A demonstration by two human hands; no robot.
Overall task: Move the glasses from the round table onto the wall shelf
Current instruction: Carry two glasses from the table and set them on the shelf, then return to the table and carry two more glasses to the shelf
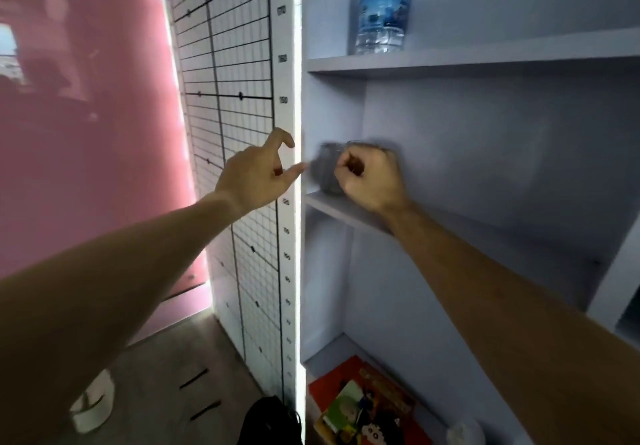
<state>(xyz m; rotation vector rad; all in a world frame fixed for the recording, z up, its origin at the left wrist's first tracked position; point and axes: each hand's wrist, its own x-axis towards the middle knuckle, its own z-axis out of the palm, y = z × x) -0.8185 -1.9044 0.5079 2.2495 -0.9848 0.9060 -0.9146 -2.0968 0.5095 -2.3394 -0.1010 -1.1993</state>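
A blurred, dark-looking glass point(325, 171) stands at the left end of the middle board of the grey wall shelf point(346, 211). My right hand point(372, 178) is right in front of it, fingers curled tight as if gripping its side; the blur hides the exact hold. My left hand point(259, 174) hovers to the left, in front of the shelf's white side edge. Its fingers are loosely bent and hold nothing, and the thumb tip nearly reaches the glass. The round table is out of view.
A water bottle point(381, 8) stands on the upper shelf board. Colourful books point(363, 406) lie on the bottom board. A gridded measuring panel point(235, 98) and a pink wall point(86, 133) are on the left. A black bag point(270, 420) and a white object point(93, 406) sit on the floor.
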